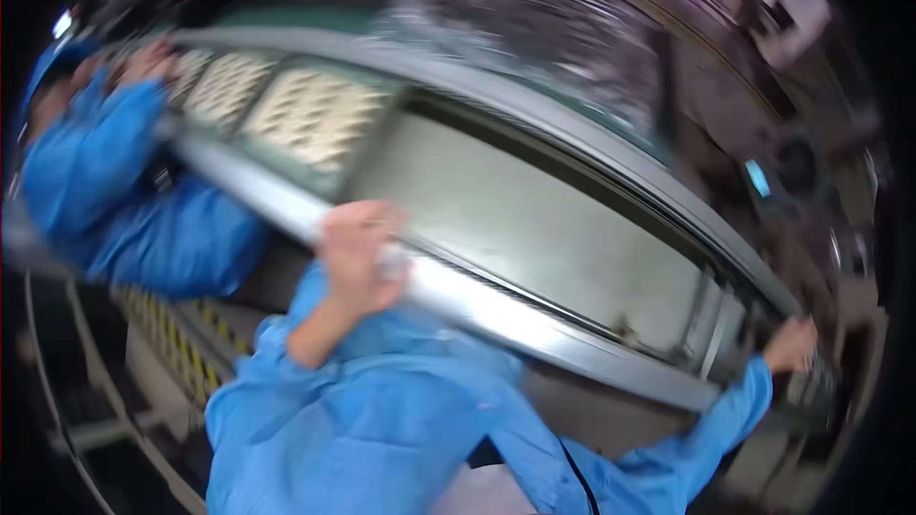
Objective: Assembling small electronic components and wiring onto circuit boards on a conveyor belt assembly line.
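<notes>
The picture is blurred by motion. My left hand (358, 253) curls over the near metal rail (506, 315) of a long machine bed that runs from upper left to lower right. Beyond the rail lies a flat pale grey panel (544, 219). My right hand (792, 343) reaches out to the machine's right end (739, 324); blur hides what it touches. Both my arms are in light blue sleeves.
Two trays of small pale pieces (310, 114) (224, 84) sit on the bed to the left. A co-worker in a blue coat and cap (105, 181) stands at the left with hands (143, 62) on the bed. Yellow-black striped edging (181, 343) runs below.
</notes>
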Action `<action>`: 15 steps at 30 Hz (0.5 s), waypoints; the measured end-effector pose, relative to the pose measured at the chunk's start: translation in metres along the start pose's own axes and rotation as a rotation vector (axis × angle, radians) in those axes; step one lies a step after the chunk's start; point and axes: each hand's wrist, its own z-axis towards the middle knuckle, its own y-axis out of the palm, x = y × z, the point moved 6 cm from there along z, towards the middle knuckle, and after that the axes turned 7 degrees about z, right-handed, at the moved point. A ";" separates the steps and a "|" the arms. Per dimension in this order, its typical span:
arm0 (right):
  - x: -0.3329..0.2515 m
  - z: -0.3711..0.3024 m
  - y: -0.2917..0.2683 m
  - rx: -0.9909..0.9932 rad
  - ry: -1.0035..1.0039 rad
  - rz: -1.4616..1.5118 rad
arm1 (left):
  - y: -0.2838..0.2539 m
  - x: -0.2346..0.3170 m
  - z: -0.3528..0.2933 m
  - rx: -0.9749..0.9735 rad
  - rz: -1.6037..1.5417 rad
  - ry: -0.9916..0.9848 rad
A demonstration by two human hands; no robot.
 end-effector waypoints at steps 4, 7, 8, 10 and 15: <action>-0.121 0.012 -0.128 0.090 -0.131 0.916 | -0.051 -0.035 0.017 -0.003 -0.170 0.032; -0.234 -0.008 -0.346 -0.034 -0.577 1.603 | -0.090 -0.104 0.026 0.065 0.011 -0.076; -0.266 -0.019 -0.418 -0.030 -0.881 1.608 | -0.097 -0.128 0.029 0.092 0.126 -0.107; -0.295 -0.039 -0.527 0.069 -1.225 1.816 | -0.107 -0.180 0.036 0.105 0.315 -0.218; -0.346 -0.051 -0.654 0.063 -1.439 1.927 | -0.085 -0.253 0.032 -0.040 0.440 -0.273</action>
